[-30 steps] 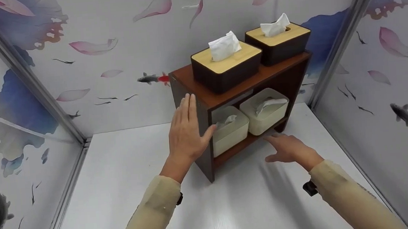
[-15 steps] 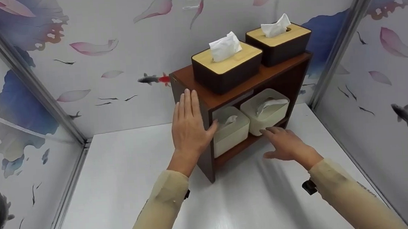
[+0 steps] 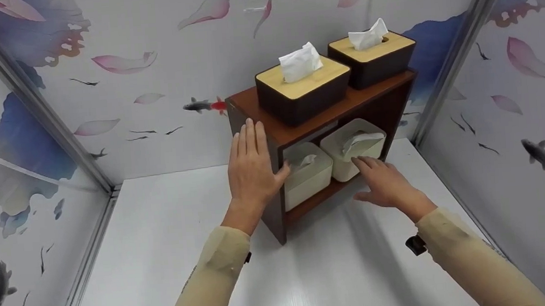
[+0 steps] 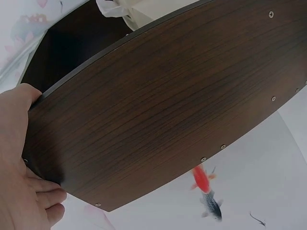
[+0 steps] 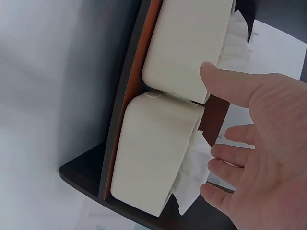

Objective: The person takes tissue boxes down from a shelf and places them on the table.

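A small brown wooden shelf unit (image 3: 245, 101) stands angled on the white surface. My left hand (image 3: 252, 176) lies along its left side with fingers straight; in the left wrist view the thumb touches the edge of the dark side panel (image 4: 158, 105) and the fingertips reach its corner. Inside, two cream tissue boxes, a left one (image 3: 308, 186) and a right one (image 3: 343, 168), sit side by side on the lower board, white tissue sticking out. My right hand (image 3: 386, 182) hovers in front of the right one, thumb spread and fingers loosely extended, holding nothing.
On top of the shelf stand two dark tissue boxes with light wooden lids, one nearer (image 3: 298, 104) and one farther right (image 3: 384, 67). Printed wall panels (image 3: 161, 74) with metal corner posts (image 3: 455, 54) enclose the surface on the back and both sides.
My left hand has shifted slightly up and right along the shelf's side. The right hand has risen toward the right cream tissue box, and its fingertips now overlap it. Shelf and boxes stay put.
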Demonstrator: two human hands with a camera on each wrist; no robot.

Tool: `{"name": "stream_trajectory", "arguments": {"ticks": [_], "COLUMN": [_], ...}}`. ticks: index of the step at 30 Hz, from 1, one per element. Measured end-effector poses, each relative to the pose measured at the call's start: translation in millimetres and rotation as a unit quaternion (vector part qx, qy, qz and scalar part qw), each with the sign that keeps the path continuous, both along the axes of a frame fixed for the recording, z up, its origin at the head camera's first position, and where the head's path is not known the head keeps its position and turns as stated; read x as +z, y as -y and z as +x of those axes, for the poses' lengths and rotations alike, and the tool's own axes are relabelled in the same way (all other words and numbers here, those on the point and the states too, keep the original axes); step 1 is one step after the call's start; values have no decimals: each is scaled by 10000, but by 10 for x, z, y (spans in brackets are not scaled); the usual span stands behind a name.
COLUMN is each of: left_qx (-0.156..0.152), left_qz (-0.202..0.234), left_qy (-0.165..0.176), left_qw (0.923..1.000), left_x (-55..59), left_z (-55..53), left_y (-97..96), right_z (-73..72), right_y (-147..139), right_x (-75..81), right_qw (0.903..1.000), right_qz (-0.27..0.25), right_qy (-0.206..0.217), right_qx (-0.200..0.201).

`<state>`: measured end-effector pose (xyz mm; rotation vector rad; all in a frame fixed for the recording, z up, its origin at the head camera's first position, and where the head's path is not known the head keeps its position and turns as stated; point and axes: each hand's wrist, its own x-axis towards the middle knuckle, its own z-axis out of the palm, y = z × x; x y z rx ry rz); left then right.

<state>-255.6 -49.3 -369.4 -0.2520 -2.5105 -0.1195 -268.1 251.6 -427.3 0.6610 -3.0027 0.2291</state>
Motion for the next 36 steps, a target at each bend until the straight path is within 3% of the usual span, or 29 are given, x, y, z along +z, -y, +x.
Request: {"name": "stream_trajectory", "arguments": {"ticks": [6, 15, 20, 27, 32, 36], "left_qx": [22, 88, -50, -157, -171, -230], "left_qz": [-27, 15, 218, 284, 308, 298], "left_qy": [22, 279, 341, 458, 727, 736], "left_qw": [10000, 9996, 9992, 9984, 9967, 9966], "left_x": [-19, 38, 58, 122, 173, 180], "left_z": [-1, -4, -1, 30, 36, 38], "left_y": [126, 350, 504, 739, 849, 897], "right_z": [5, -41, -79, -104, -132, -160], "right_y": [-33, -134, -231, -394, -489, -515], "right_x": [58, 180, 265, 403, 518, 625], "right_qw": [10000, 9994, 9981, 9944, 9894, 9835], "right_qz": [4, 10, -12, -23, -429, -784], "right_qy": [-9, 5, -30, -489, -680, -831], "right_qx": [-54, -340, -614, -932, -1210, -1405]}}
